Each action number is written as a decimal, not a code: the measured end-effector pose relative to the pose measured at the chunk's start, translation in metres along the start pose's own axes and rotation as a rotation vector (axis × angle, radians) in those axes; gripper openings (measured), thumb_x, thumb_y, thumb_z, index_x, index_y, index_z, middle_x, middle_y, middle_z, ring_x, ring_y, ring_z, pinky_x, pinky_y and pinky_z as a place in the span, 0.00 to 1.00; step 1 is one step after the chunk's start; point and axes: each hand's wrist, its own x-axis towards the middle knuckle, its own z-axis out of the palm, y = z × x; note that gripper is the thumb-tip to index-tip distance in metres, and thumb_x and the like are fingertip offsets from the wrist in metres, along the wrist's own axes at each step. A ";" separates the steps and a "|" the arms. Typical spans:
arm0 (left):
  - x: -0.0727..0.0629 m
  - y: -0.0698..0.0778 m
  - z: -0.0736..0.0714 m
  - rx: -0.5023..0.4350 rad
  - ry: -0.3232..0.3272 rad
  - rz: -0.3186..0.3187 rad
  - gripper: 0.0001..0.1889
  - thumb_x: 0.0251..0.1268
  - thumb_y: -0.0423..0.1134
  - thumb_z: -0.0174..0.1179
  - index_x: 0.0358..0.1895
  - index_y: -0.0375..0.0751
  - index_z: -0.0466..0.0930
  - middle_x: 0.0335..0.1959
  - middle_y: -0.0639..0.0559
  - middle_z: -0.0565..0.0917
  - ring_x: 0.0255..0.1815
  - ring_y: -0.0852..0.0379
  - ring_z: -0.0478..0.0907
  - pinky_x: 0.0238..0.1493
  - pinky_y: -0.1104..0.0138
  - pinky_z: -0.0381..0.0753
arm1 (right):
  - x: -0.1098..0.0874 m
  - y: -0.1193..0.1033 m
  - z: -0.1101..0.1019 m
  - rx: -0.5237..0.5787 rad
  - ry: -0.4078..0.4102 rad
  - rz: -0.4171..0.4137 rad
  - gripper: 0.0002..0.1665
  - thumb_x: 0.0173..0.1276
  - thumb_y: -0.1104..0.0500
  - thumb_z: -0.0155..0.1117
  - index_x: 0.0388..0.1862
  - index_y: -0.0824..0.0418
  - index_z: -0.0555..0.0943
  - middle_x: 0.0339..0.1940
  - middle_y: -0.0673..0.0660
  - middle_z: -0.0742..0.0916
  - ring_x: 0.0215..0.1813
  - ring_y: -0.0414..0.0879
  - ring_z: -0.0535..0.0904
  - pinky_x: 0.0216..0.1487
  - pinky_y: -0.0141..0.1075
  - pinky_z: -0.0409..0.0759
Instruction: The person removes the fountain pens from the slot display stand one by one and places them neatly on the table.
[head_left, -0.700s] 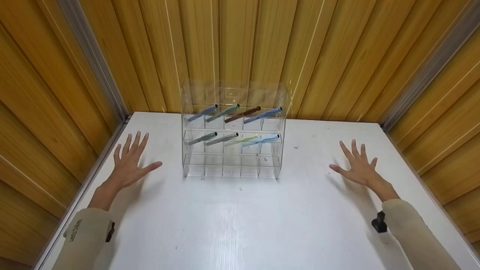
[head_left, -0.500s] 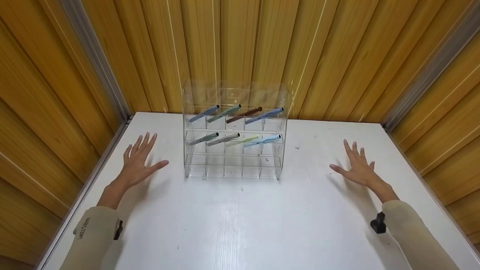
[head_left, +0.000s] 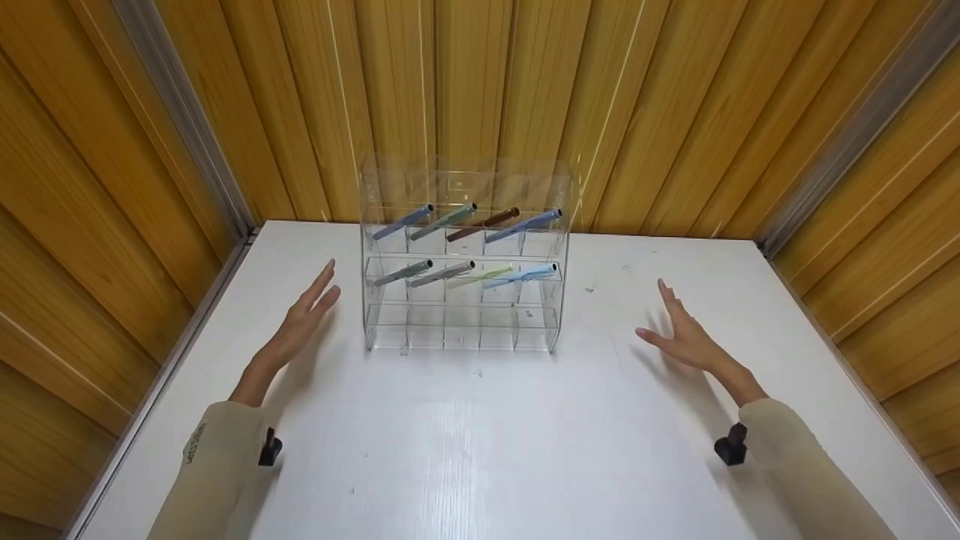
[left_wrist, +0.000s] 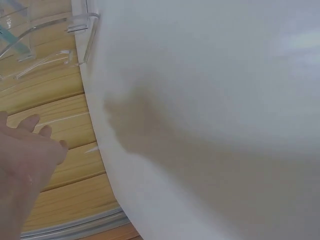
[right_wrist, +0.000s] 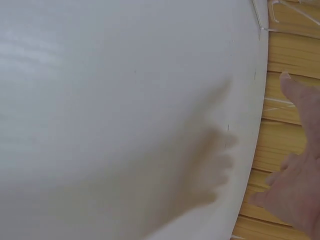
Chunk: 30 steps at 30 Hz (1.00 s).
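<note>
A clear acrylic pen rack [head_left: 463,339] stands on the white table, its two upper tiers bearing several pens. Along the top tier lie a blue pen [head_left: 403,222], a green pen [head_left: 444,222], a brown pen [head_left: 484,224] and another blue one. The tier below has a dark green pen [head_left: 403,273], a grey pen [head_left: 443,274], a yellow-green pen [head_left: 482,277] and a light blue pen [head_left: 521,276]. My left hand [head_left: 296,325] hovers left of the rack, fingers straight, turned edge-on. My right hand [head_left: 688,339] hovers farther off on the right, fingers extended. Neither hand holds anything.
The white table [head_left: 450,450] reaches back to a yellow wood-plank wall [head_left: 472,75]. More plank walls with grey metal corner posts [head_left: 184,105] close in both sides. A black wrist device [head_left: 271,448] sits at the left cuff, and another [head_left: 731,445] at the right.
My left hand has moved right, toward the rack, and rotated from palm-down spread fingers to edge-on. My right hand has shifted slightly left and turned likewise. The rack and pens stay put.
</note>
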 end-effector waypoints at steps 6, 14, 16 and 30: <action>0.013 0.001 0.012 -0.159 -0.070 -0.041 0.35 0.87 0.55 0.40 0.87 0.58 0.39 0.89 0.45 0.43 0.89 0.40 0.35 0.83 0.34 0.34 | 0.000 -0.022 0.015 0.137 -0.001 -0.032 0.51 0.81 0.50 0.59 0.88 0.62 0.41 0.87 0.72 0.51 0.84 0.75 0.49 0.80 0.72 0.51; 0.024 0.000 0.030 -0.276 -0.120 -0.076 0.37 0.86 0.54 0.44 0.87 0.58 0.38 0.89 0.46 0.41 0.89 0.42 0.34 0.85 0.38 0.33 | 0.012 -0.066 0.050 0.335 -0.090 -0.077 0.43 0.84 0.55 0.57 0.87 0.63 0.49 0.84 0.74 0.59 0.82 0.70 0.63 0.79 0.61 0.64; 0.026 0.000 0.032 -0.291 -0.113 -0.070 0.36 0.87 0.54 0.42 0.88 0.55 0.37 0.89 0.46 0.40 0.89 0.42 0.34 0.87 0.42 0.36 | 0.017 -0.075 0.059 0.359 -0.118 -0.093 0.42 0.84 0.55 0.57 0.87 0.63 0.50 0.84 0.74 0.60 0.81 0.69 0.64 0.79 0.61 0.66; 0.033 -0.005 0.038 -0.340 -0.097 -0.121 0.35 0.88 0.57 0.37 0.88 0.54 0.36 0.88 0.42 0.42 0.89 0.38 0.40 0.87 0.45 0.46 | 0.026 -0.093 0.088 0.525 -0.129 -0.152 0.39 0.84 0.59 0.57 0.84 0.70 0.55 0.81 0.75 0.65 0.77 0.71 0.69 0.67 0.36 0.82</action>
